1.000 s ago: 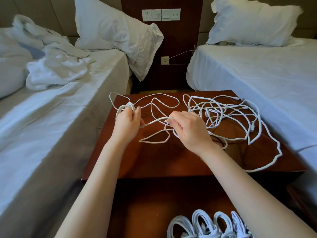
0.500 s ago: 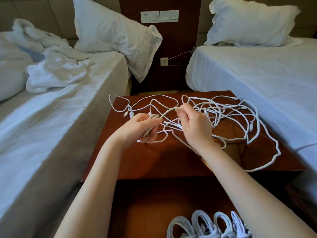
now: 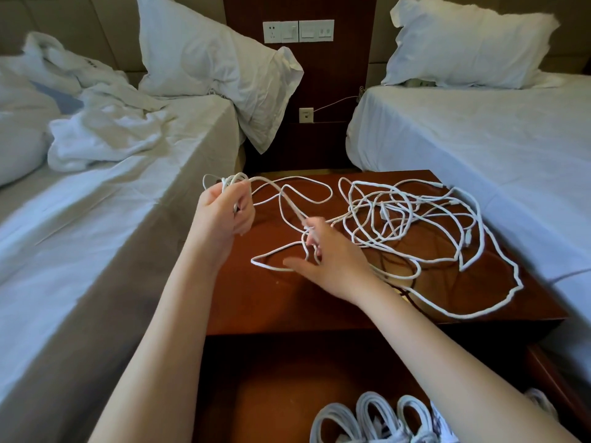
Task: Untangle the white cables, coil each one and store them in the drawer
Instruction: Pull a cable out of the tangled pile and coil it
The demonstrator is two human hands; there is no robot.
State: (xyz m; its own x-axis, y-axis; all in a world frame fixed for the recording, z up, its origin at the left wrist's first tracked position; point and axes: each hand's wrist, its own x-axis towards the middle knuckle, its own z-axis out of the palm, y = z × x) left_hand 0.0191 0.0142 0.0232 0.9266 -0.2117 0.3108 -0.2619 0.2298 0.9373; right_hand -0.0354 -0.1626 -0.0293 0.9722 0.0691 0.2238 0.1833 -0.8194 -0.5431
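Head, cable [image 3: 235, 180] bunched in L grip [image 3: 224, 215]

Soft, even daylight through a wide-angle lens.
The bed sheets [image 3: 479, 155] on the right glow palest; the glossy tabletop [image 3: 271, 298] faintly mirrors the white cables [image 3: 383, 214]; the right hand [image 3: 329, 260] is motion-blurred (fingers most), and straight lines bow near the edges.

Left bed [image 3: 96, 251]: white sheet, crumpled white heap [image 3: 105, 135], perhaps a bathrobe.
Right bed [image 3: 479, 148]: smooth sheet.
Pillows: left pillow [image 3: 208, 62] overhangs its mattress corner; right pillow [image 3: 463, 46] lies flat.
Wall: switch plate [image 3: 298, 31] above small outlet [image 3: 306, 114].
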